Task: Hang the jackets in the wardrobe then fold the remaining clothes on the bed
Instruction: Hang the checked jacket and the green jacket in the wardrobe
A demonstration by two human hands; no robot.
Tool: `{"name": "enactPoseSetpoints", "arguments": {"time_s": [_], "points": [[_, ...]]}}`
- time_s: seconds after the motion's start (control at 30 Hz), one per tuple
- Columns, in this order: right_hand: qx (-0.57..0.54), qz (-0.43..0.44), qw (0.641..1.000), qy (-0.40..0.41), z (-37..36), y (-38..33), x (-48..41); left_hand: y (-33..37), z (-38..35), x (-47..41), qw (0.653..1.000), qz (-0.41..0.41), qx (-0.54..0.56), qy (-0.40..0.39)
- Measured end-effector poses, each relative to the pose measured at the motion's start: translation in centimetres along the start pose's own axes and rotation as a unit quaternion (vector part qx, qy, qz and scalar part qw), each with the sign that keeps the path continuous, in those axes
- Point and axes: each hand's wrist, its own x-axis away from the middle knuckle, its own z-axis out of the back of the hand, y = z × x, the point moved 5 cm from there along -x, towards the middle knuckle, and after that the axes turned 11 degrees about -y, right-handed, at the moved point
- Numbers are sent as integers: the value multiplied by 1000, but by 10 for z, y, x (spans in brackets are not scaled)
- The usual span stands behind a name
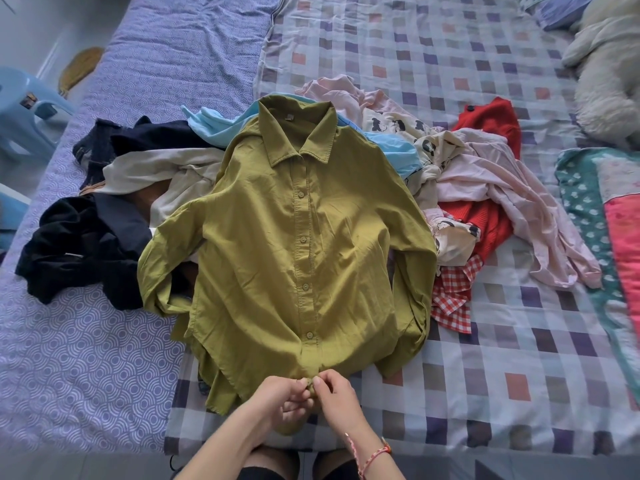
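Right at the near edge of the bed, the left hand and the right hand meet at the bottom of an olive shirt. Their fingers are curled and pinch the front placket between them, seemingly at its lowest button, though the button itself is mostly covered. The shirt stretches away from the fingers, front side up and buttoned along the placket, collar at the far end, one sleeve bent back on each side. It lies partly on the checked sheet and partly over the heap of clothes beyond. Ahead of the fingers and to their left sit dark clothes in a crumpled pile, with a cream garment between them and the shirt, touching both. A light blue garment shows from under the collar. Ahead and to the right of the fingers lie a red checked cloth just beside the shirt's sleeve, a red garment, a pale pink garment draped over it, and a cartoon-print garment. Far to the right a white plush toy rests on the bed, near a teal quilt. Left of the fingers, a lilac patterned sheet covers the bed's other half, and a blue plastic stool stands past it. A red braided bracelet circles the right wrist.
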Motion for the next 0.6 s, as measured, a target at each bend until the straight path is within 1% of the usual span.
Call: {"name": "enactPoseSetpoints", "arguments": {"time_s": [0.07, 0.1, 0.13, 0.23, 0.33, 0.4, 0.43, 0.5, 0.57, 0.6], "points": [[-30, 8, 998, -63, -3, -1, 2, 4, 5, 1, 1000, -8, -29, 2], [-38, 16, 996, -75, -3, 0, 3, 6, 7, 1, 999, -15, -50, 4], [-40, 27, 996, -73, -3, -1, 3, 10, 9, 2, 997, -26, -68, 2], [-39, 47, 998, -32, 3, -4, 3, 28, 11, 5, 990, -77, -122, -4], [-6, 56, 998, 4, 12, -20, 2, 53, 9, 7, 972, -135, -192, 24], [31, 83, 996, -5, 20, -40, 3, 71, 6, 10, 957, -175, -224, 58], [41, 91, 995, -18, 25, -50, 4, 79, 5, 10, 949, -186, -245, 75], [23, 90, 993, -71, 32, -66, 7, 93, 2, 10, 936, -200, -273, 93], [-50, 75, 983, -159, 34, -80, 13, 106, -2, 16, 927, -217, -286, 112], [-99, 66, 971, -205, 31, -85, 18, 112, -3, 20, 923, -224, -286, 125]]}}
